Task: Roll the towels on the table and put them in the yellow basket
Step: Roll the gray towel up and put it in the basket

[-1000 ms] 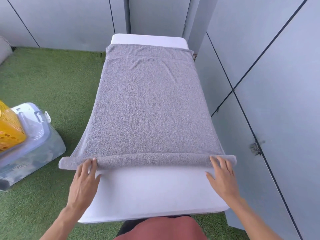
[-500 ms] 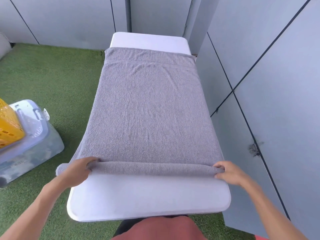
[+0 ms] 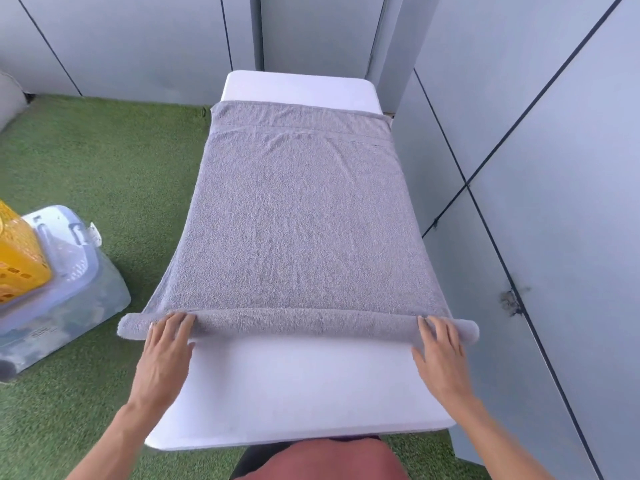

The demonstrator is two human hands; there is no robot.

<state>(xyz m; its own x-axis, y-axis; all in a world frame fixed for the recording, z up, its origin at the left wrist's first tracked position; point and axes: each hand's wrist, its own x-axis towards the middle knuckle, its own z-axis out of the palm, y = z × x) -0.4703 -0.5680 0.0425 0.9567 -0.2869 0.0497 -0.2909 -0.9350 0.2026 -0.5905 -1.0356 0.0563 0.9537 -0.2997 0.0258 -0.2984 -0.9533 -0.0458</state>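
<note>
A grey towel [image 3: 304,216] lies flat along a white tabletop [image 3: 298,386], its near edge wound into a low, even roll [image 3: 301,323] that spans the full width and overhangs both long sides. Half a second earlier both hands were curled over the roll's ends, gripping it; now the left hand [image 3: 166,344] and right hand [image 3: 440,351] lie flat with straight, spread fingers, pressing on top of the roll near its two ends. The roll appears slightly thicker than one second ago, which suggests one grip-and-push cycle has just been completed; most of the towel is still unrolled, so the task is judged to be at an early stage. The towel is soft looped terry with a woven band near its far hem and faint creases; the tabletop is smooth, matt and round-cornered. The yellow basket [image 3: 17,261], a perforated plastic lattice, stands on a translucent lidded storage box [image 3: 79,292] on green artificial turf [image 3: 104,161] to the left.
</note>
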